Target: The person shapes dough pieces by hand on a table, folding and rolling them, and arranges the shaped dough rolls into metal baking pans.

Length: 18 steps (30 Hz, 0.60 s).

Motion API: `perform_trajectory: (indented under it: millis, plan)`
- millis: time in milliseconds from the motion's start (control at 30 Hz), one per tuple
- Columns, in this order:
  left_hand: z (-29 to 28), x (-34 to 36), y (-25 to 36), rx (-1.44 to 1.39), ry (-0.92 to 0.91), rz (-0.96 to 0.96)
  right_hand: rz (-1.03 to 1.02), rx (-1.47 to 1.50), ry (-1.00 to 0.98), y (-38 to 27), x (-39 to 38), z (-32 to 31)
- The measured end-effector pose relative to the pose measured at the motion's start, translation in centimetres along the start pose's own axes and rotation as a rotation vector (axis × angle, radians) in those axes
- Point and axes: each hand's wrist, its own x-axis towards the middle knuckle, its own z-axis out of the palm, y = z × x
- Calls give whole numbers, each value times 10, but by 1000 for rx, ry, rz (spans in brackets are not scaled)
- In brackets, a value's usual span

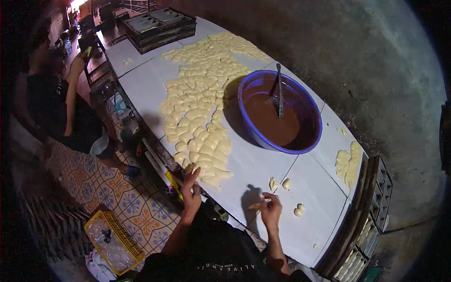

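Flattened pale-yellow dough pieces (206,141) lie crowded in a long patch down the left half of the white tiled table (244,171). At the near end of that patch, my left hand (190,190) touches the dough edge with its fingertips, fingers stretched and thumb apart. My right hand (270,211) hovers over the table to the right, thumb out to the left and fingers loosely bent, with no held thing visible. Close by it lie small dough lumps (299,210) and another lump (286,184). Its shadow falls on the tiles.
A purple basin (315,136) of brown liquid, a long utensil (280,94) leaning in it, stands mid-table. Stacked compartment trays (159,28) sit far left; more trays (376,207) stand at the right edge. A co-worker (66,103) stands left, above a yellow crate (117,237).
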Motion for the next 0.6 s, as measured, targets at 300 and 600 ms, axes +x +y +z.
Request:
perform_trajectory:
  millis: [300,600]
  plan:
    - [-13,9,-30,214,-259,38,-591,-312,-1,-75,22,179]
    - [-1,0,-39,397,-232,182,-370,510,-1050,-86,-29,-1]
